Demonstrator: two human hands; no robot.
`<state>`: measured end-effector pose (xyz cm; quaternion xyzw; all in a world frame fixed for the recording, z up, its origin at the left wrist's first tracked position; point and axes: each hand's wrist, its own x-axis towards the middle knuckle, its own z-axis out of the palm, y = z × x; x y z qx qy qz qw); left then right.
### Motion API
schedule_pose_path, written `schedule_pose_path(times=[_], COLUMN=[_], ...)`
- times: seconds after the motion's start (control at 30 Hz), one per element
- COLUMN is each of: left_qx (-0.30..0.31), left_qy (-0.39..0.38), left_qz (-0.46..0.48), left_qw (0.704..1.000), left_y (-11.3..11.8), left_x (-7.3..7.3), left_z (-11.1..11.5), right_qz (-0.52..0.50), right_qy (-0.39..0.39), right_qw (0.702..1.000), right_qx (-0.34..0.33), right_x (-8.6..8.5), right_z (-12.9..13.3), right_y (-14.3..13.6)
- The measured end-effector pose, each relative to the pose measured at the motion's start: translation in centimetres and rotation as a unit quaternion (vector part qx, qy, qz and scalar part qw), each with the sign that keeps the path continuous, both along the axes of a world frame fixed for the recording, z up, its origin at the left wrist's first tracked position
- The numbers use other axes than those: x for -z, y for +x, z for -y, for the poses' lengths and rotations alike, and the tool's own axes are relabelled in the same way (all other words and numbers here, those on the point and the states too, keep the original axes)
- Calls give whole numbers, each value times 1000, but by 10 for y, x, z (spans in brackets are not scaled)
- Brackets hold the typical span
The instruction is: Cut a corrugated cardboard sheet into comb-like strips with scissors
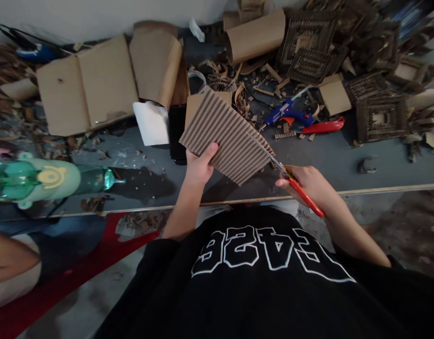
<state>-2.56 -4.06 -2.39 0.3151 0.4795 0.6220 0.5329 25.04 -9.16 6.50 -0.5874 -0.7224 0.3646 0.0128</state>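
A sheet of corrugated cardboard [227, 136] with its ridges showing is tilted above the table. My left hand [201, 165] grips its lower left edge, thumb on top and fingers hidden underneath. My right hand [305, 183] is closed round the red handles of a pair of scissors [303, 194]. The scissor blades lie along the right part of the sheet, running up and left over its ridges. Beyond the sheet is a blue glue gun [287, 113], and beside it lies a red-handled tool [325, 126].
Rolled cardboard [255, 35], folded brown card [88, 89] and square corrugated pieces [381, 117] line the back and right. Cardboard scraps litter the grey table [330, 165]. A green bottle [61, 178] lies at left. Another person's arm [12, 256] shows at lower left.
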Motion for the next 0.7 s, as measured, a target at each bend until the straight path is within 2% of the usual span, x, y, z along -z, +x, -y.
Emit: schedule_pose_path(times=[0.3, 0.6, 0.7], left_qx=[28, 47, 48], left_qy=[0, -6, -12], left_qz=[-10, 7, 9], left_qw=[1000, 999, 999], left_y=[-5, 2, 2], left_x=[7, 5, 7], left_z=[-2, -2, -2], right_qz=[33, 19, 37], right_qy=[20, 24, 34], right_qw=[999, 1000, 999], right_qx=[29, 2, 15], right_x=[13, 12, 12], right_z=[4, -3, -2], right_y=[-4, -4, -6])
